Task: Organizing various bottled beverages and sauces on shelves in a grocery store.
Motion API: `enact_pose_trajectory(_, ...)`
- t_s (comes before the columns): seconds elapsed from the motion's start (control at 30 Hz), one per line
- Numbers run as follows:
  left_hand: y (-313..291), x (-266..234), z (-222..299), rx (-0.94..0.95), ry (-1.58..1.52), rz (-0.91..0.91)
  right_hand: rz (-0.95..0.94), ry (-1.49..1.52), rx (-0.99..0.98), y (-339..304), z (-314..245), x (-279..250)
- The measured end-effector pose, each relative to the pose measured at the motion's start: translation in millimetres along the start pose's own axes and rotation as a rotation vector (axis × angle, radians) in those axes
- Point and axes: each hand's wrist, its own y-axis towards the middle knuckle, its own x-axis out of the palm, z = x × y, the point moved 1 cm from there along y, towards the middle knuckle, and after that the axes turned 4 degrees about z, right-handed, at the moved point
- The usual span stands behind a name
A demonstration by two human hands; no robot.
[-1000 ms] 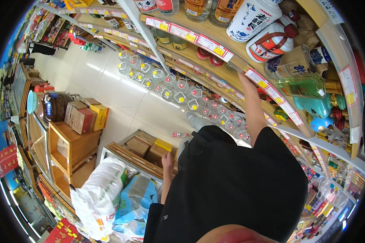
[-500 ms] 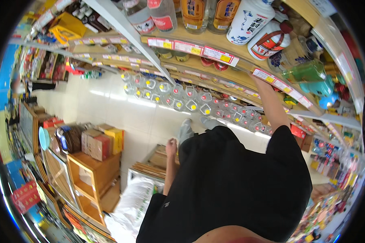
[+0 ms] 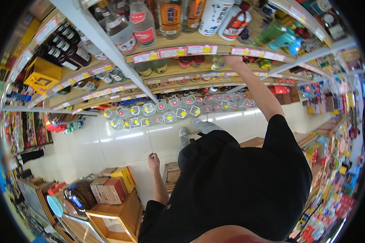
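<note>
My right hand [image 3: 234, 62] reaches in under the upper shelf. It is closed on a clear, yellowish glass bottle [image 3: 218, 63] at the second shelf level; the fingertips are partly hidden. Red-lidded jars [image 3: 191, 61] stand left of that bottle. Over the hand, the upper shelf carries a white bottle with blue print [image 3: 215, 16], a red-and-white bottle [image 3: 234, 22] and an amber bottle with an orange label [image 3: 170, 18]. Lower down, over the floor, my left hand [image 3: 153, 161] hangs with curled fingers and nothing visible in it.
Several clear jugs [image 3: 170, 117] with yellow and red caps stand on the floor along the shelf base. A grey upright post [image 3: 109, 48] divides the shelving. Cartons [image 3: 109, 190] and a brown jar [image 3: 80, 196] sit near a wooden cabinet [image 3: 117, 218] at lower left.
The view has shifted, and more of the shelving at left shows. My right hand, hidden under the shelf edge before, now shows beside the glass bottle. My left hand has moved down and left.
</note>
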Motion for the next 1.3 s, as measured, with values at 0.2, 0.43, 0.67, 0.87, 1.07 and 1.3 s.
enact_pose_trajectory(0.2, 16.3, 17.8, 77.0, 0.216, -0.103, -0.193, -0.134, 0.137, 0.253, -67.1, -10.8, -66.4)
enact_pose_trajectory(0.43, -75.4, 63.6, 301.9, 0.951, -0.151, -0.426, -0.151, 0.303, 0.365, -161.3, -9.3, -128.5)
enact_pose_trajectory(0.67, -210.8, 150.7, 475.8, 1.486, -0.171, -0.469, -0.205, 0.37, 0.433, -257.7, 72.8, -149.7)
enact_pose_trajectory(0.87, -311.6, 285.9, 566.1, 1.456, -0.124, -0.693, -0.179, 0.415, 0.454, -319.5, 212.0, -122.8)
enact_pose_trajectory(1.07, -400.9, 455.4, 699.4, 1.403, -0.349, -0.726, -0.04, 0.368, 0.355, -336.4, 393.8, -56.6)
enact_pose_trajectory(1.3, -464.1, 569.4, 860.6, 1.319, -0.497, -0.501, 0.145, 0.427, 0.372, -294.7, 572.8, 14.3)
